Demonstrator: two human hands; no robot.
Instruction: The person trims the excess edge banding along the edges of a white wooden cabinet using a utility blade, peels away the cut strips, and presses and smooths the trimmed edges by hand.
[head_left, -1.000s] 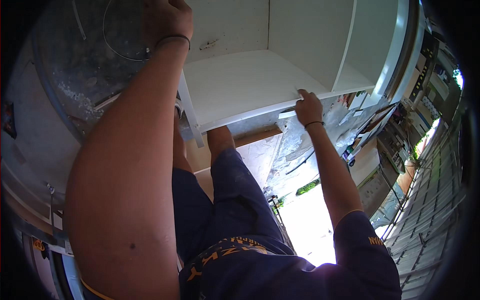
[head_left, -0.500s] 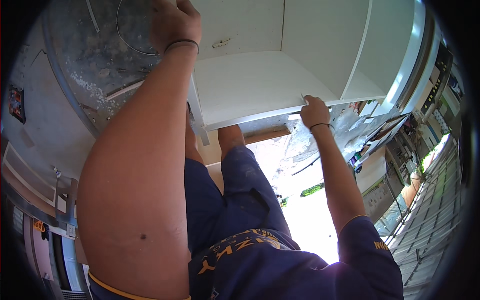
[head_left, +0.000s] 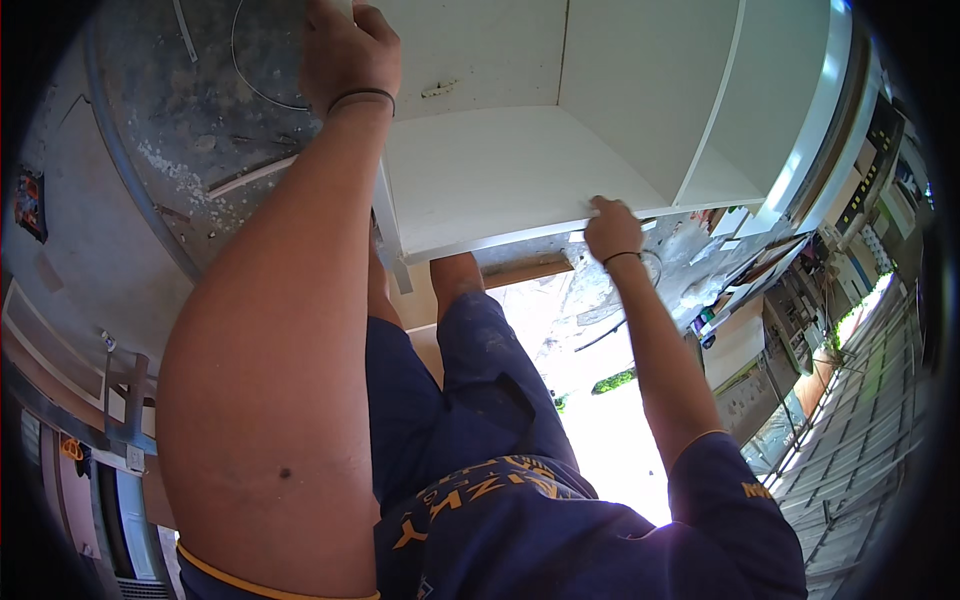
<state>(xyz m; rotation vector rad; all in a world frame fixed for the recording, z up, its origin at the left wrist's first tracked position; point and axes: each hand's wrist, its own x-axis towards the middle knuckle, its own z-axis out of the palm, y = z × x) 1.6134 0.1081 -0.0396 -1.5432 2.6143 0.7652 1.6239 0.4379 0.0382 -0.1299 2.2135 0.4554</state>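
A white cabinet [head_left: 490, 160] with an open, compartmented inside fills the upper middle of the view. At the top left my left hand [head_left: 352, 55] is closed around the edge of its left side panel; a bit of white shows above the fingers, whose tips are hidden. My right hand [head_left: 613, 230] is at the cabinet's near edge [head_left: 500, 237], right of the middle. Its fingers are curled in against that edge, slightly blurred. What they pinch, if anything, is too small to make out.
Thin offcut strips [head_left: 250, 178] and white crumbs lie on the grey floor [head_left: 200, 110] at left. My legs stand close below the cabinet. Boards and clutter [head_left: 790, 300] are at right, beside a bright patch of ground.
My right hand has slid a little left along the near edge. The thin white sliver above its fingers no longer shows. My left hand keeps its hold.
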